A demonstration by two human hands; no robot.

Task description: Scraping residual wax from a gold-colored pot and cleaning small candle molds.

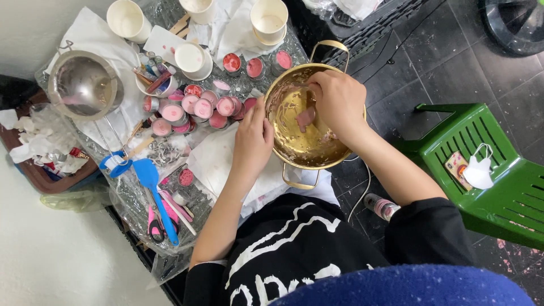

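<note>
Right hand (339, 102) down inside gold pot (294, 148), fingers curled, tips hidden behind knuckles; pinkish lump (306, 118) under them, probably pinched, contact not visible. Left hand (253, 139) pressed on pot's near-left rim, fingers together, clamping rim; thumb out of sight. Pot at table edge, half overhanging dark floor, one handle under forearm. Small tins of pink wax (195, 106) clustered just left of pot. Blue spatula (153, 187) and pink scissors (154, 226) further left under clear plastic, hard to read. Green chair (498, 187) right, cut off by frame
</note>
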